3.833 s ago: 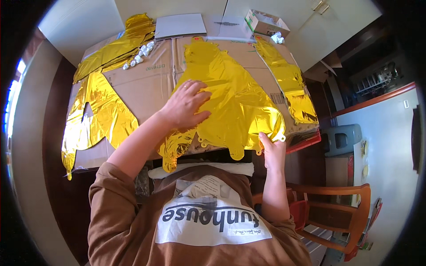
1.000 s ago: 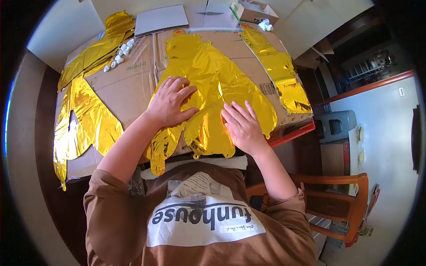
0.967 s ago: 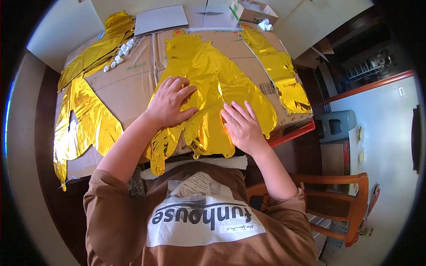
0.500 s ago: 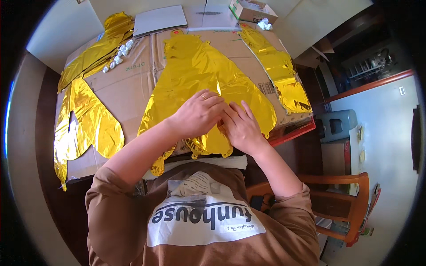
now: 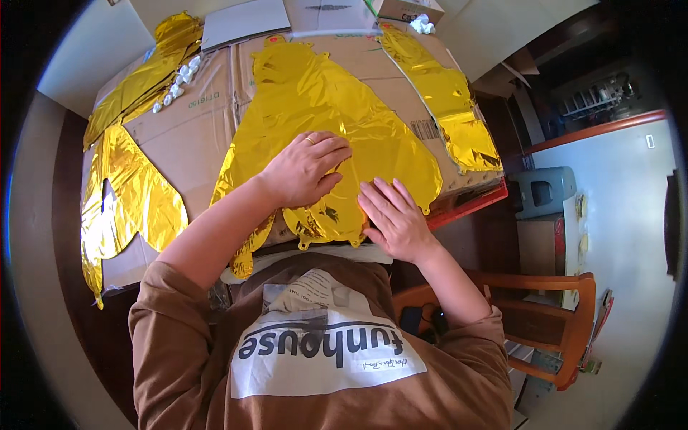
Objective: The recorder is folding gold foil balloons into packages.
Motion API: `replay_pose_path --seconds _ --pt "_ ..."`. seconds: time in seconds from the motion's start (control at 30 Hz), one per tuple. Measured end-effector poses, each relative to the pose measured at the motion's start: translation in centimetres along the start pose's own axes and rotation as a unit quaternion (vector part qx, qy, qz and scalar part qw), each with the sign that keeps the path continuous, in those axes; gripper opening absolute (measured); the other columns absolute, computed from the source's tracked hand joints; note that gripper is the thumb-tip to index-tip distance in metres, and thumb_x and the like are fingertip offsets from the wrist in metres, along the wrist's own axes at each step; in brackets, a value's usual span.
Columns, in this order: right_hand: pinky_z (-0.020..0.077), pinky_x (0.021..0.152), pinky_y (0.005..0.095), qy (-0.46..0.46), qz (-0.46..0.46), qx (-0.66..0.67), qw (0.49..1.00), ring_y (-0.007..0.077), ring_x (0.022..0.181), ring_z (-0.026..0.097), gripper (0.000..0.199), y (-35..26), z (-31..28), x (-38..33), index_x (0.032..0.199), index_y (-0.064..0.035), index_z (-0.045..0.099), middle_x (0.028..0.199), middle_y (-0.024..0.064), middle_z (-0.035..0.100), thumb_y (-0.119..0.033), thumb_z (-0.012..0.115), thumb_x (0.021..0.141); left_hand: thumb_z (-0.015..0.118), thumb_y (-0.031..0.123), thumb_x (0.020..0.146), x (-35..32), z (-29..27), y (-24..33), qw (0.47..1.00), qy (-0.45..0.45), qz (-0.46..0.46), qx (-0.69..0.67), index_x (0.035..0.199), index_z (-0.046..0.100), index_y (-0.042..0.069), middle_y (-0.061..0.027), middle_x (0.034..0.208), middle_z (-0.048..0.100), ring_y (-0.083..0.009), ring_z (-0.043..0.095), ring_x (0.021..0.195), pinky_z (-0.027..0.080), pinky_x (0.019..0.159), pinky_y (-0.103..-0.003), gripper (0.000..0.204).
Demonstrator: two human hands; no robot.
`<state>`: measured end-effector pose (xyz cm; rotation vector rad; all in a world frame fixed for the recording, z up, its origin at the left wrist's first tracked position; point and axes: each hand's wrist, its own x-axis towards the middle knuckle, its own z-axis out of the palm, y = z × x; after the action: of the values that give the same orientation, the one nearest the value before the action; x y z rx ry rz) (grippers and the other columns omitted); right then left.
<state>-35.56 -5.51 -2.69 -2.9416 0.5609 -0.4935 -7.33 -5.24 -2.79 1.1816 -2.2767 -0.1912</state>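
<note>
A flat, uninflated gold foil balloon [image 5: 322,93] with small tabs along its edge lies across the middle of the cardboard. My left hand [image 5: 304,168] rests on its lower middle, fingers slightly bent, thumb apart from them; nothing shows in its grip. To the right of it, my right hand [image 5: 398,222] lies flat with fingers stretched out over the balloon's lower right edge. Between the two hands the foil is creased, with a dark reflection near the lower edge.
More gold foil pieces lie at the left [image 5: 136,193] and right [image 5: 444,107] on the cardboard [image 5: 204,136]. White crumpled bits [image 5: 175,86] sit at the far left, near a pale flat board [image 5: 247,23]. An open box [image 5: 405,8] stands behind. A wooden chair [image 5: 573,322] is at my right.
My hands were together over the foil and have moved apart, the left one leftward, the right one slightly right and down. My right fingers have flattened out. The whole view has shifted slightly.
</note>
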Motion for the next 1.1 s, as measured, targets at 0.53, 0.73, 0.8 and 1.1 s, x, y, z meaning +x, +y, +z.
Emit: replay_pose_path --seconds 0.53,0.73,0.8,1.1 --pt "0.0457 0.109 0.0447 0.122 -0.095 -0.086 0.984 0.0257 0.118 0.066 0.027 0.5 1.0 -0.7 0.116 -0.0028 0.071 0.123 0.011 0.07 -0.015 0.057 0.096 0.068 0.018 0.088 0.0 -0.1 -0.1 1.0 -0.013 -0.002 0.001 0.131 0.061 0.003 -0.0141 0.135 0.06 -0.0334 0.054 0.126 0.043 0.106 -0.045 0.046" --pt "0.0491 0.104 0.0434 0.117 -0.121 -0.063 0.984 0.0266 0.11 0.068 0.023 0.5 0.4 -0.2 0.109 -0.0017 0.071 0.116 0.0124 0.071 -0.014 0.06 0.092 0.069 0.018 0.087 -0.1 -0.1 -0.2 1.0 -0.016 -0.001 -0.012 0.131 0.061 0.002 -0.0139 0.134 0.06 -0.0334 0.054 0.126 0.043 0.106 -0.045 0.047" --pt "0.0499 0.102 0.0429 0.112 -0.126 -0.051 0.984 0.027 0.108 0.068 0.024 0.7 0.3 0.1 0.108 -0.0012 0.071 0.114 0.013 0.071 -0.013 0.06 0.09 0.069 0.018 0.087 -0.1 -0.1 -0.3 1.0 -0.016 0.003 -0.011 0.131 0.061 0.002 -0.0139 0.134 0.06 -0.0333 0.054 0.126 0.043 0.106 -0.046 0.047" --pt "0.0507 0.099 0.0421 0.06 -0.161 -0.028 0.985 0.0266 0.104 0.067 0.024 0.9 -1.7 1.6 0.102 -0.0005 0.071 0.11 0.0139 0.071 -0.014 0.061 0.085 0.071 0.025 0.086 0.2 -0.1 -1.2 0.999 -0.009 -0.001 -0.043 0.124 0.065 0.004 -0.0097 0.13 0.062 -0.0298 0.055 0.124 0.043 0.106 -0.044 0.044"
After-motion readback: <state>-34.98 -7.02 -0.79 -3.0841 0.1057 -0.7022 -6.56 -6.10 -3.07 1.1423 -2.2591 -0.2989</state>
